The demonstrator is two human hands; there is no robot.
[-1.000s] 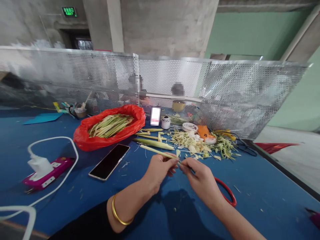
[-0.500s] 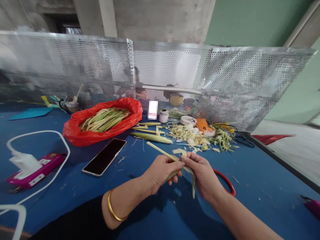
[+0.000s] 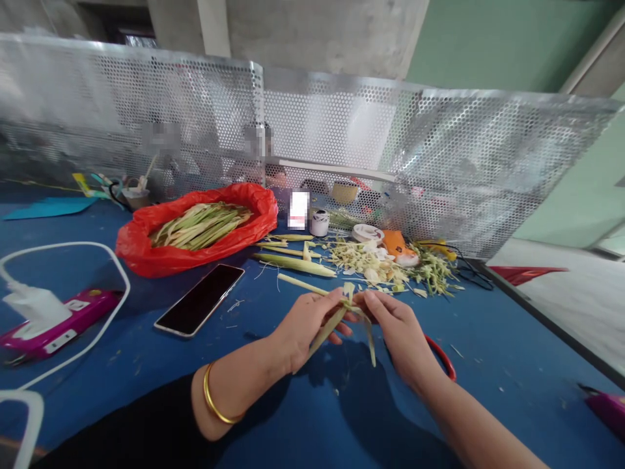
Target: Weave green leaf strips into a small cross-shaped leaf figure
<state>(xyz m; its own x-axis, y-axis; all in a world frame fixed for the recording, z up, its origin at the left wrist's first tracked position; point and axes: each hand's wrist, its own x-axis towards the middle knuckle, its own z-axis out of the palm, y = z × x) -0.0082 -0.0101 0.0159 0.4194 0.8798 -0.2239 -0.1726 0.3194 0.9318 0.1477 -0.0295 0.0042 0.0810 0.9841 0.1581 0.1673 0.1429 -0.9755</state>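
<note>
**Peeling a pale green stalk over the blue table**

Pinching with both hands, the person holds a thin pale green stalk (image 3: 312, 290) just above the blue table (image 3: 273, 417). The left hand (image 3: 305, 326) is closed around the stalk's near part, fingers curled, with a gold bangle (image 3: 212, 404) on the wrist. The right hand (image 3: 398, 332) nips a loose strip of husk (image 3: 368, 335) between thumb and fingertips; the strip hangs down between the 2 hands.

Beyond the hands lie more stalks (image 3: 293, 264) and a heap of trimmings (image 3: 385, 267). A red bag (image 3: 146, 257) of green strips sits at left, a dark phone (image 3: 200, 299) beside it, a pink power strip (image 3: 63, 322) with a white plug further left. A red ring (image 3: 442, 358) lies partly under the right wrist. A perforated metal screen (image 3: 439, 176) backs the table, with concrete and green walls behind.

Compared with 0.5 s ago, the stalk sits lower and flatter, and the hands are slightly further from the body.
</note>
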